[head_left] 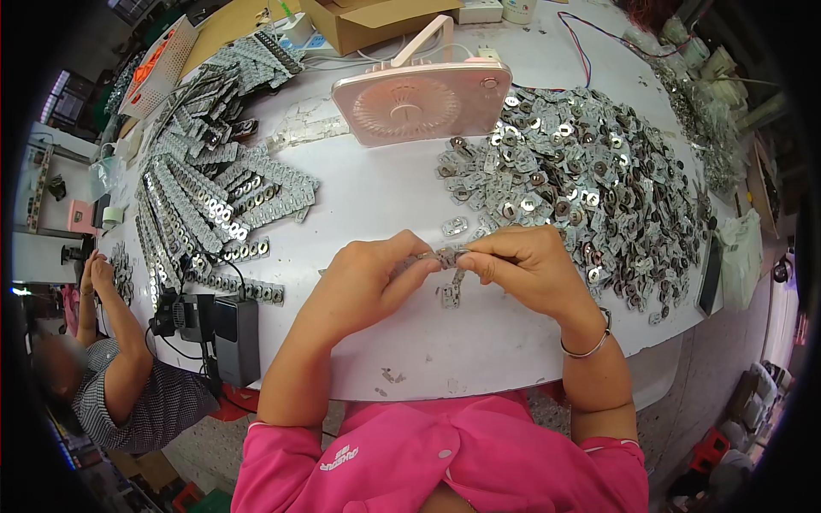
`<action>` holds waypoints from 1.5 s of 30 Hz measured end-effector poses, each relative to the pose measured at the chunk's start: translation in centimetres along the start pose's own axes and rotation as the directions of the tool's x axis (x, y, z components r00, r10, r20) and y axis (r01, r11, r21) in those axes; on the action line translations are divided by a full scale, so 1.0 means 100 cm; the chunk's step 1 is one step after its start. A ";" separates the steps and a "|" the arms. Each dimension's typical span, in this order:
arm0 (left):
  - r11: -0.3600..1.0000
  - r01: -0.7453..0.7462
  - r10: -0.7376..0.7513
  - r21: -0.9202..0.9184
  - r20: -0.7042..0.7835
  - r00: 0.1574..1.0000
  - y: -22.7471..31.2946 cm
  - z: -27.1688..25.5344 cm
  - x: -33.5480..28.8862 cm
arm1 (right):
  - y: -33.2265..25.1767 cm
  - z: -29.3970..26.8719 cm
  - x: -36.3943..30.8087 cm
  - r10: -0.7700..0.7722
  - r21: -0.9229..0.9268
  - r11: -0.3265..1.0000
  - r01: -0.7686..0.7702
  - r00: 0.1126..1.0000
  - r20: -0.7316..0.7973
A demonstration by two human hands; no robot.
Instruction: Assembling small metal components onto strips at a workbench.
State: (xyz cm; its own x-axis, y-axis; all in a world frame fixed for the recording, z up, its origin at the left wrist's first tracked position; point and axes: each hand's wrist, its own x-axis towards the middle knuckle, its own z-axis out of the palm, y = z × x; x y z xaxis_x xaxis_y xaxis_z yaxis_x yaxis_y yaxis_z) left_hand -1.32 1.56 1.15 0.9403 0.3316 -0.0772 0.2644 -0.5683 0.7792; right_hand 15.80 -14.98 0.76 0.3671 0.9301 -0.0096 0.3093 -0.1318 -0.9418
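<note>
My left hand (376, 278) is closed in a pinch on a short strip of small metal pieces (446, 256), part of which is hidden behind the fingers. From the other side, my right hand (526, 265) pinches the strip's right end between thumb and fingertips. Just below the fingertips lies a loose metal piece (451, 296), and another small metal piece (455, 227) rests slightly above them. To the right spreads a big heap of small silvery metal pieces (581, 179) with round centres. Many finished-looking rows of linked metal strips (184, 201) fan out at the left.
A pink fan (410, 101) stands at the back centre, before a cardboard box (372, 17). Black boxy devices with cables (235, 338) sit at the table's left edge. A white basket (162, 68) stands far left. Another person (120, 368) works at the left.
</note>
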 end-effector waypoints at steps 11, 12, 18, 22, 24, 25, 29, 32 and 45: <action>0.999 -0.001 0.007 -0.053 0.118 0.993 0.003 -0.012 -0.003 | -0.006 0.004 -0.003 0.152 0.158 0.974 -0.164 0.985 0.084; 0.999 -0.001 0.008 -0.051 0.135 0.991 0.002 -0.012 -0.003 | -0.007 0.005 -0.002 0.146 0.148 0.976 -0.160 0.984 0.105; 0.935 0.038 0.031 -0.352 0.187 0.982 -0.007 -0.009 -0.006 | -0.007 0.016 -0.003 0.131 0.267 0.945 -0.188 0.968 0.215; 0.879 0.040 0.035 -0.476 0.147 0.989 0.001 -0.009 -0.006 | -0.006 0.018 -0.003 0.192 0.550 0.778 -0.304 0.948 0.253; 0.937 -0.091 0.091 -0.337 -0.016 0.996 0.005 -0.001 -0.004 | -0.006 0.016 -0.002 0.201 0.512 0.818 -0.261 0.965 0.171; 0.961 -0.194 0.168 -0.196 -0.141 0.976 0.008 0.007 0.000 | -0.003 0.017 -0.002 0.158 0.405 0.898 -0.173 0.985 0.070; 0.912 -0.307 0.376 0.271 -0.258 0.890 0.009 0.017 0.006 | 0.002 0.024 -0.001 -0.079 -0.004 0.997 0.080 0.980 -0.181; 0.868 -0.309 0.431 0.389 -0.280 0.858 0.008 0.019 0.006 | 0.000 0.024 -0.001 -0.121 -0.073 0.991 0.109 0.974 -0.191; 0.836 -0.316 0.453 0.448 -0.240 0.858 0.013 0.025 0.005 | -0.003 0.021 0.000 0.139 0.179 0.978 -0.105 0.972 -0.191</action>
State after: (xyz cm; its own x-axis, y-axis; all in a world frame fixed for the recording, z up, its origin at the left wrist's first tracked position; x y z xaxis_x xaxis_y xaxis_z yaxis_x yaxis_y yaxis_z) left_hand 0.02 -0.89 0.58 0.8754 0.2081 0.4363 0.0199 -0.9174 0.3975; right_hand 13.87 -14.23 0.29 0.5674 0.8199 -0.0764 0.1067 -0.1653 -0.9805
